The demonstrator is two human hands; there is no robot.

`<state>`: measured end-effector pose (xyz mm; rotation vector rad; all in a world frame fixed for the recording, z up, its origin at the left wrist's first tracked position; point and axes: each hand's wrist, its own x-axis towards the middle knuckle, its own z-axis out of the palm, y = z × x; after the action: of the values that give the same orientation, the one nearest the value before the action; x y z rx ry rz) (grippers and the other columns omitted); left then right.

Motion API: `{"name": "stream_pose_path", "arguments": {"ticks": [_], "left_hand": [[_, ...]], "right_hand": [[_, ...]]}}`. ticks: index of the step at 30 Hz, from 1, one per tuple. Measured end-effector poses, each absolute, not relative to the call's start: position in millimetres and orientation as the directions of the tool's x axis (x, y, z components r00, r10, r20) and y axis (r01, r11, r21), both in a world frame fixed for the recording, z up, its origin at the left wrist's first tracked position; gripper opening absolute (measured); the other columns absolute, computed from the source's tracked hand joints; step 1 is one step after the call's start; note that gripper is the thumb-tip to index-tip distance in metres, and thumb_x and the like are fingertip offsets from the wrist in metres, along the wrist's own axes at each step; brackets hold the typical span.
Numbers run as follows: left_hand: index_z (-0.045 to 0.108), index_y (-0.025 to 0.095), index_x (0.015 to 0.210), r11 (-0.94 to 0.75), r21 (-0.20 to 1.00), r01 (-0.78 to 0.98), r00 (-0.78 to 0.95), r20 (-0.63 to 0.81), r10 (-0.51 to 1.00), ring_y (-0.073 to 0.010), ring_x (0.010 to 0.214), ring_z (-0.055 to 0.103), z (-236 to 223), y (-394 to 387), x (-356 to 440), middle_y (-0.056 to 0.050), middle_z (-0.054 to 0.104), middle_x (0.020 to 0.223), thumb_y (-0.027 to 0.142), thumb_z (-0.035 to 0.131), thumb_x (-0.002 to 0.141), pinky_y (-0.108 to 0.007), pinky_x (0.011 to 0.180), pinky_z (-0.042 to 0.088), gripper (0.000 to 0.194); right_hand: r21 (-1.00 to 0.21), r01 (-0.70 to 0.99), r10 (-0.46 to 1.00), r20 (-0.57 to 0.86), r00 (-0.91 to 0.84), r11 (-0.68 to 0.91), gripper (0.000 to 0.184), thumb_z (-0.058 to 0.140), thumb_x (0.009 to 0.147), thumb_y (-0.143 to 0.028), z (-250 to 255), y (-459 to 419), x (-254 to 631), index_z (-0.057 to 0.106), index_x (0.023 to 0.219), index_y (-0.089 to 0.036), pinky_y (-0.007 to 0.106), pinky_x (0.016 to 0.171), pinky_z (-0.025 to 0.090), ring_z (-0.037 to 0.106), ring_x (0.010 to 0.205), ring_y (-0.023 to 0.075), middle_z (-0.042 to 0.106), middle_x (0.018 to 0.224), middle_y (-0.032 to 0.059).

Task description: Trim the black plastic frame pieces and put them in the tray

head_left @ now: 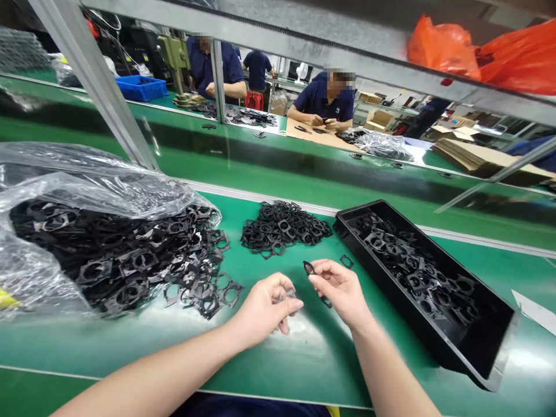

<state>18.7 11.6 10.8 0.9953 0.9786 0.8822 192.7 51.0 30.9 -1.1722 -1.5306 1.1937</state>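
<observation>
My left hand point(263, 310) is closed around a small dark gasket-like piece point(287, 296), partly hidden by the fingers. My right hand point(339, 288) pinches a black rubber gasket point(309, 267) between thumb and finger. A loose black gasket point(346, 262) lies just beyond my right hand on the green belt point(304, 359). Another small black piece point(325, 302) lies below my right fingers. Ahead sits a heap of black gaskets point(282, 229). A clear plastic bag point(91, 188) holding many more point(121, 266) lies to the left. A black tray point(393, 295) of gaskets stands to the right.
Above the belt runs a metal rail point(304, 37) with orange plastic bags point(478, 55) on it. Across a second belt, several seated workers point(324, 98) handle parts. A blue crate point(141, 88), a drill press point(174, 52) and cardboard sheets point(473, 159) stand beyond.
</observation>
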Motion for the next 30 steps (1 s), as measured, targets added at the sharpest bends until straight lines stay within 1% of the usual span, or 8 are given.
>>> {"name": "stream_pose_path", "arguments": {"ticks": [3,7,9,12,15,18,24,30], "left_hand": [[0.053,0.016,0.088,0.276,0.95,-0.147,0.244,-0.235,0.941,-0.0072,0.042,0.058,1.9,16.9,17.0,0.006,0.055,0.062,0.035,0.059,0.079,-0.014,0.037,0.037,0.021],[0.057,0.015,0.096,0.29,0.925,-0.245,0.171,-0.253,0.952,-0.0157,0.073,0.068,-3.4,21.8,11.8,-0.002,0.063,0.078,0.04,0.057,0.082,-0.026,0.064,0.054,0.029],[0.058,0.015,0.091,0.307,0.913,-0.27,0.18,-0.265,0.947,-0.0186,0.084,0.066,-3.4,23.0,9.7,-0.005,0.065,0.084,0.041,0.057,0.082,-0.032,0.076,0.054,0.028],[0.059,0.016,0.087,0.29,0.93,-0.226,0.179,-0.253,0.951,-0.0206,0.093,0.063,-1.9,22.8,7.7,-0.006,0.067,0.09,0.039,0.056,0.083,-0.033,0.08,0.053,0.024],[0.062,0.016,0.092,0.232,0.961,-0.151,0.164,-0.207,0.965,-0.021,0.093,0.063,-0.8,21.5,6.8,-0.006,0.068,0.091,0.036,0.056,0.084,-0.033,0.081,0.051,0.023],[0.062,0.015,0.092,0.255,0.947,-0.193,0.163,-0.225,0.96,-0.0201,0.087,0.065,-0.2,20.6,7.9,-0.006,0.069,0.088,0.037,0.057,0.083,-0.032,0.078,0.052,0.024],[0.059,0.016,0.101,0.286,0.917,-0.278,0.184,-0.242,0.953,-0.0181,0.087,0.066,3.6,17.1,13.1,-0.006,0.071,0.09,0.033,0.059,0.082,-0.03,0.08,0.053,0.026],[0.058,0.017,0.106,0.244,0.941,-0.236,0.209,-0.196,0.958,-0.017,0.091,0.065,2.3,10.5,12.6,-0.006,0.071,0.099,0.025,0.053,0.087,-0.028,0.081,0.052,0.021]], "right_hand": [[-0.958,0.186,0.96,0.173,-0.221,0.216,0.023,0.072,0.073,-0.035,26.4,49.6,195.3,0.059,0.066,-0.017,0.026,0.06,0.046,0.055,0.071,0.0156,0.056,0.081,0.0055],[-0.971,0.19,0.944,0.075,-0.321,0.142,0.024,0.071,0.075,-0.032,24.2,45.8,194.5,0.057,0.064,-0.017,0.029,0.07,0.048,0.059,0.088,0.0204,0.06,0.1,0.0118],[-0.982,0.165,0.933,0.024,-0.359,0.089,0.026,0.072,0.074,-0.033,22.8,43.4,190.8,0.055,0.063,-0.017,0.03,0.072,0.049,0.06,0.089,0.0215,0.062,0.097,0.0117],[-0.976,0.191,0.938,0.038,-0.346,0.109,0.029,0.075,0.071,-0.032,20.3,39.1,184.0,0.053,0.059,-0.017,0.03,0.07,0.049,0.06,0.084,0.0213,0.061,0.085,0.0087],[-0.947,0.252,0.935,0.108,-0.339,0.2,0.027,0.075,0.072,-0.03,18.5,33.9,178.5,0.055,0.06,-0.017,0.029,0.066,0.048,0.059,0.079,0.0199,0.059,0.08,0.0068],[-0.916,0.282,0.915,0.174,-0.364,0.286,0.012,0.064,0.082,-0.026,18.3,30.0,175.2,0.062,0.074,-0.018,0.027,0.06,0.048,0.057,0.073,0.0174,0.058,0.081,0.0068],[-0.791,0.364,0.859,0.375,-0.349,0.493,0.012,0.054,0.087,-0.012,15.2,26.9,171.6,0.064,0.087,-0.018,0.029,0.069,0.051,0.06,0.08,0.0179,0.063,0.085,0.0074],[-0.854,0.336,0.912,0.328,-0.247,0.398,0.02,0.06,0.083,-0.01,1.9,20.4,169.2,0.056,0.1,-0.022,0.024,0.061,0.054,0.063,0.068,0.0142,0.065,0.08,0.002]]}}
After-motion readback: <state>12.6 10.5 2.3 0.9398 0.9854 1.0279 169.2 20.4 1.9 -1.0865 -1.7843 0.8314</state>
